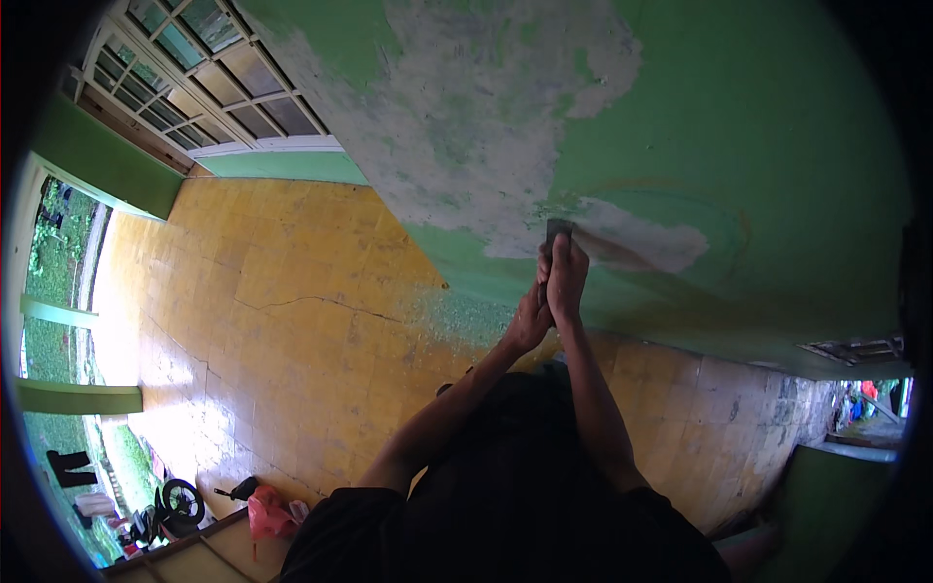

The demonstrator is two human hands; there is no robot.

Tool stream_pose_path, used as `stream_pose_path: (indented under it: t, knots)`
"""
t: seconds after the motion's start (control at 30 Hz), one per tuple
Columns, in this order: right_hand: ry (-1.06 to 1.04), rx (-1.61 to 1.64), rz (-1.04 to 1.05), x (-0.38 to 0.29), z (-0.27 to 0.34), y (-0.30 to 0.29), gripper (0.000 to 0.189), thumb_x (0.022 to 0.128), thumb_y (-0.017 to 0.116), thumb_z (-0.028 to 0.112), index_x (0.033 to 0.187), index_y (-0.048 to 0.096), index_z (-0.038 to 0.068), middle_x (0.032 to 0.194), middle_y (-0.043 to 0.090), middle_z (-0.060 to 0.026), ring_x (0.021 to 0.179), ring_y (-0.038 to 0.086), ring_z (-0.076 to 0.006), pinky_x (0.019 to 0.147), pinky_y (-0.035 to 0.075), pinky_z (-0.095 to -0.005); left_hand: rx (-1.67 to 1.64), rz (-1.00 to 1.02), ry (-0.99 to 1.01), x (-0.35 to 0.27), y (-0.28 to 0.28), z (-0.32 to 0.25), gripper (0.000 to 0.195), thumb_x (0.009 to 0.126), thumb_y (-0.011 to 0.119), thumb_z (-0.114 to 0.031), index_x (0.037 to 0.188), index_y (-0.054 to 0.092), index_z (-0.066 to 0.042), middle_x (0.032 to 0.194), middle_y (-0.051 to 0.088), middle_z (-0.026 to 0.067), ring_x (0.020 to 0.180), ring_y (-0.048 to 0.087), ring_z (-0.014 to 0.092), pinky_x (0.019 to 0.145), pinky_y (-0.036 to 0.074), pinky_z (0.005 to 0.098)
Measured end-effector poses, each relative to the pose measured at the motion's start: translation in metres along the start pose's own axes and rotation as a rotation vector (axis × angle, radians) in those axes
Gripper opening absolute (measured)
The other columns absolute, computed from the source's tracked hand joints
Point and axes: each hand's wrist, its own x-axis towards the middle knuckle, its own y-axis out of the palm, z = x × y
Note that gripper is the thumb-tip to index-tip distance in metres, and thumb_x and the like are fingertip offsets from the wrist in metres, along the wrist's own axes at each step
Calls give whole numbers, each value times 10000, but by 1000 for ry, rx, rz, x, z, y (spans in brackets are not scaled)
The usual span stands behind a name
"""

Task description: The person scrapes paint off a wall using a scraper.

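My right hand (pixel 567 280) grips a scraper (pixel 560 227) near its dark blade, with the thumb laid along it. Lower down, my left hand (pixel 531 321) is closed around the tool's handle. The blade's end meets the green painted wall (pixel 729 124) at the lower border of a large bare patch (pixel 466 146), where the paint is off and greyish plaster shows. Rough green flecks cling just above the blade. To its right lies a smaller bare patch (pixel 649 237). Paint chips (pixel 466 317) are scattered over the floor below my hands.
The yellow tiled floor (pixel 306 248) has a long crack. A white-framed paned window (pixel 233 80) stands at upper left. At lower left are a red plastic bag (pixel 270 512) and a motorcycle (pixel 171 510). A vent grille (pixel 853 351) sits low in the wall at right.
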Motion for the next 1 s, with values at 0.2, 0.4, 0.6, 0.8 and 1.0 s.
stream_pose_path:
  t: [0.2,0.4,0.6,0.8,1.0]
  knots:
    - [-39,40,-4,4,-1,-5,463,1066,449,354,778,560,8,575,460,7,474,410,-79,454,328,-271,-175,41,-182,3,2,-14,542,1020,412,-132,1515,287,51,1353,566,238,1266,568,335,1006,473,397]
    - [-10,30,5,6,6,-1,459,1062,454,349,781,572,6,580,464,13,479,413,-78,462,331,-268,-35,66,-180,14,-7,-24,544,1017,417,-137,1526,295,12,1349,567,240,1277,558,317,1004,474,398]
    - [-27,47,0,8,19,4,448,1064,449,342,791,567,8,586,469,8,483,412,-76,467,331,-267,-38,44,-97,11,-7,-20,570,993,429,-114,1514,281,65,1389,536,268,1329,521,340,1070,422,398]
    - [-23,85,22,0,20,2,443,1071,454,348,787,537,19,588,459,8,482,413,-76,458,340,-262,-35,-18,-60,6,-3,-30,528,988,417,-96,1473,315,87,1264,597,275,1223,589,323,1012,461,398]
    - [22,132,-7,-2,9,-2,475,1073,465,401,808,540,15,589,454,8,475,409,-75,452,343,-255,-78,0,-208,-2,-1,-31,480,1000,412,-115,1431,352,87,968,676,229,903,682,284,792,530,430]
